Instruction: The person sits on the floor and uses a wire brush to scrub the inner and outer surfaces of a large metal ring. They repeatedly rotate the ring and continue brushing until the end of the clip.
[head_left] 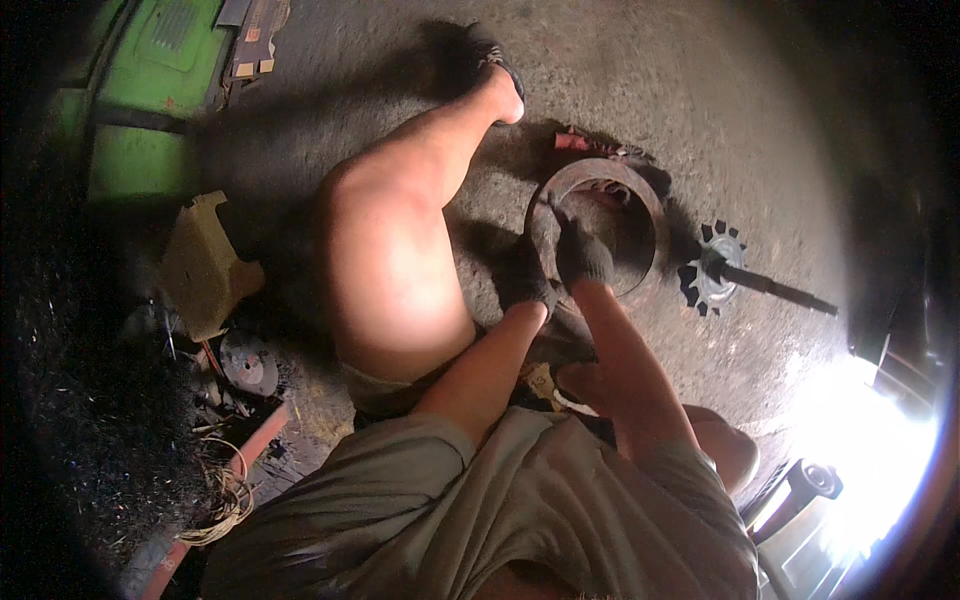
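Observation:
A wide, rusty metal ring (652,205) lies on the floor in front of me. Both my hands wear dark work gloves and meet at its left side. My left hand (528,272) is closed on the outer side of the rim, with its fingertips partly lost in shadow. Just inside the ring, my right hand (582,252) grips the same stretch of rim, its fingers bent toward the left wall. A reddish cloth-like bundle (585,143) touches the ring's far side. To the right lies a toothed metal wheel (716,268) with a dark shaft (780,290) through its centre.
My bare left leg (395,240) stretches forward, left of the ring. Farther left are a yellowish angular block (205,265), a round disc (248,362), a red metal bar (258,440) and coiled cord (225,500). Green panels (160,60) stand far left. Bright light glares lower right.

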